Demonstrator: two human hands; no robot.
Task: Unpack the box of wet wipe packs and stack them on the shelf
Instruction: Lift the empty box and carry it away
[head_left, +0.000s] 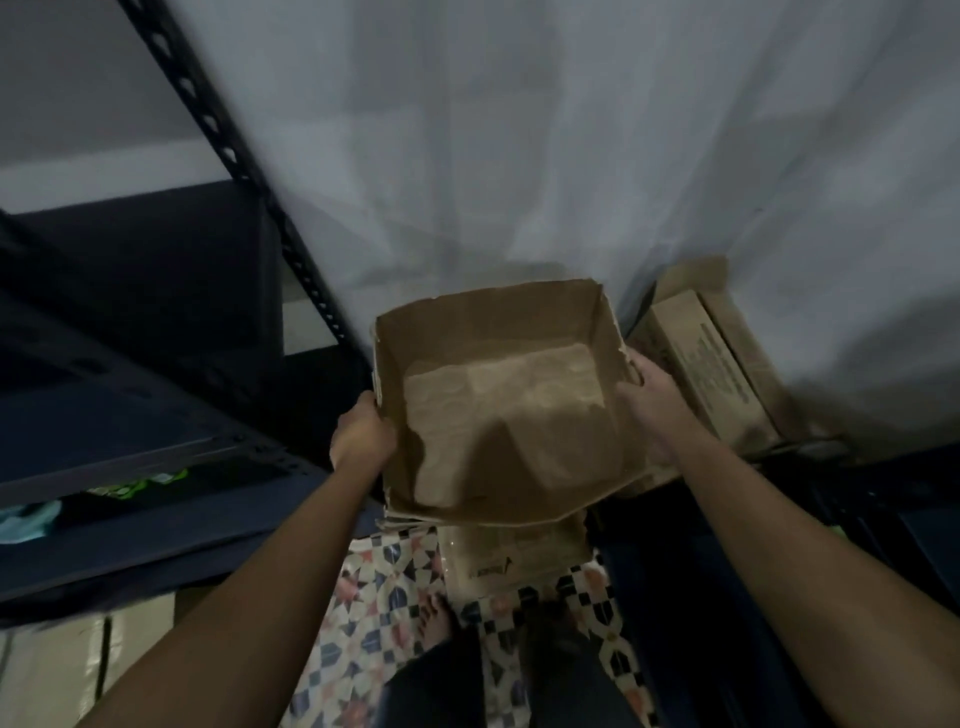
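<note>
You hold the open brown cardboard box (498, 410) in front of you above the patterned tile floor (374, 618), its inside showing only bare cardboard. Your left hand (361, 434) grips its left wall and your right hand (649, 405) grips its right wall, fingers curled over the rims. Another brown carton (711, 364) just right carries print too blurred to read, and the dark metal shelf (156, 447) stands to your left.

Both forearms are bare from the bottom edge of the view to the wrists, with no sleeves, watch, bracelet or rings showing. The left hand (362, 435) and right hand (649, 410) wear no gloves. Below, the legs are in dark trousers (441, 686), blurred in the dim light. The left foot (435, 618) is bare, its toes showing.
</note>
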